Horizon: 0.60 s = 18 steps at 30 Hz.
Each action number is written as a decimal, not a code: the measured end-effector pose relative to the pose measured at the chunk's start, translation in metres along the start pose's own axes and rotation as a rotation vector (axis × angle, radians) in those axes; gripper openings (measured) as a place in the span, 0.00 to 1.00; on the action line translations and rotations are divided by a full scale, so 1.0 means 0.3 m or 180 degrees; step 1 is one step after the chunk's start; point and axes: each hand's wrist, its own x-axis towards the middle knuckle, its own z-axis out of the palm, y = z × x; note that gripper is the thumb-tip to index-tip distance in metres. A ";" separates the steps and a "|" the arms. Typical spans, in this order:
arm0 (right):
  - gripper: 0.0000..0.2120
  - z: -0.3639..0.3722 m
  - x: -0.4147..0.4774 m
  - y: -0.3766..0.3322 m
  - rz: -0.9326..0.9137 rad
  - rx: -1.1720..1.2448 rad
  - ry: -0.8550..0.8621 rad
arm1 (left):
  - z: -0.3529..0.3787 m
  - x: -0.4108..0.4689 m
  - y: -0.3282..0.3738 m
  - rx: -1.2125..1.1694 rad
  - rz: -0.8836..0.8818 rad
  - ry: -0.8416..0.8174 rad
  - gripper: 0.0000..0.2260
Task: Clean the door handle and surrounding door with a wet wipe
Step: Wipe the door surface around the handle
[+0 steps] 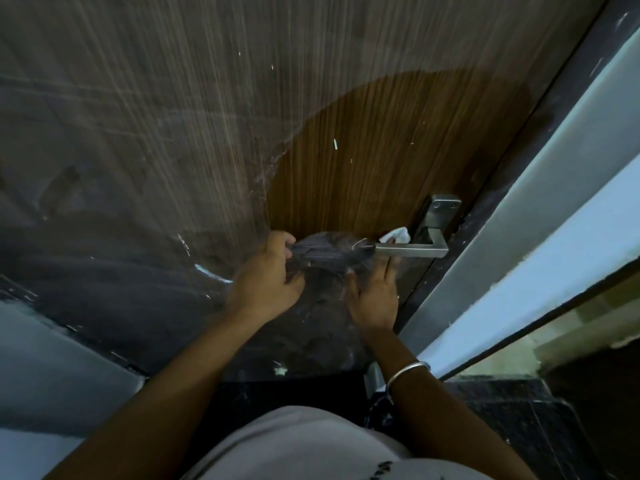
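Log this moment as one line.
left hand grips bunched plastic film | right hand flat below lever handle | wipe just above it

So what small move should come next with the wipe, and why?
Probably the right hand should reach up past the lever and take the white wipe. The wipe sits at the lever, seemingly with no hand on it, the right hand lies open just below, and the left hand grips the bunched film aside.
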 end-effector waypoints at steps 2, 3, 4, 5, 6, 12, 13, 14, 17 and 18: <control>0.35 0.009 -0.013 -0.022 -0.0328 0.0045 -0.0041 | 0.004 -0.003 -0.001 0.0032 0.0007 -0.0011 0.23; 0.36 0.013 -0.022 -0.033 -0.0599 0.0007 -0.0114 | 0.007 -0.004 0.000 0.0042 0.0019 -0.0019 0.23; 0.37 0.021 -0.029 -0.039 -0.0861 -0.0093 -0.0190 | 0.010 -0.003 0.003 0.0047 0.0039 -0.0024 0.23; 0.37 0.026 -0.034 -0.040 -0.1033 -0.0191 -0.0231 | 0.011 -0.004 0.006 0.0050 0.0060 -0.0029 0.23; 0.37 0.031 -0.033 -0.033 -0.1043 -0.0267 -0.0236 | 0.009 -0.004 0.008 0.0051 0.0070 -0.0034 0.23; 0.35 0.027 -0.012 0.020 0.0290 0.0047 0.0022 | -0.022 -0.007 -0.018 0.0008 0.0046 0.0036 0.24; 0.36 0.031 -0.016 0.001 0.0339 0.0172 0.0013 | -0.023 -0.008 -0.022 0.0024 0.0050 0.0056 0.24; 0.36 0.038 -0.021 -0.026 0.0267 0.0286 -0.0031 | -0.022 -0.008 -0.023 0.0033 0.0045 0.0071 0.24; 0.41 0.067 -0.056 -0.091 -0.0800 0.0146 -0.0128 | -0.016 -0.008 -0.018 0.0059 0.0005 0.0084 0.24; 0.42 0.076 -0.062 -0.098 -0.1039 -0.0015 -0.0158 | -0.015 -0.009 -0.018 0.0077 0.0016 0.0087 0.24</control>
